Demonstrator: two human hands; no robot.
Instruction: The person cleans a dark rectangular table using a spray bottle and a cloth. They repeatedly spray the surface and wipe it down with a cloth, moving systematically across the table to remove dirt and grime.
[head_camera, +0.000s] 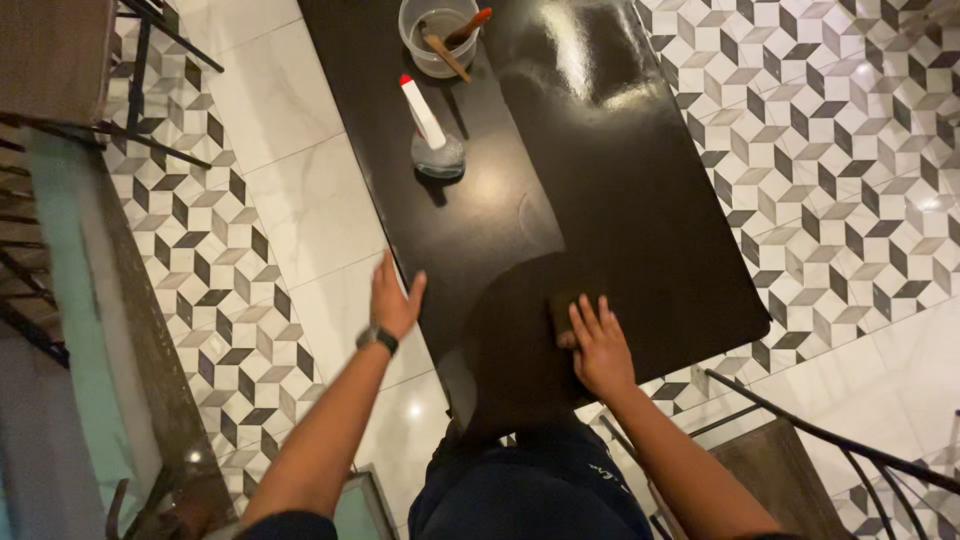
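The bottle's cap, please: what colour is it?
Red, on the bottle; head view.

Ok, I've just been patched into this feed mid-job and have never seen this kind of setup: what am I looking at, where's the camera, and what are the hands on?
There is no machine here. One camera sits on a person's head and looks down at their own two bare arms.

The long black glossy table stands on a patterned tile floor. The left hand, with a watch on the wrist, rests on the table's left edge and holds nothing. The right hand lies flat on a small dark pad, perhaps a sponge, pressed to the tabletop.

Farther up the table stand a clear spray bottle with a white nozzle and a clear plastic tub with wooden-handled tools in it.
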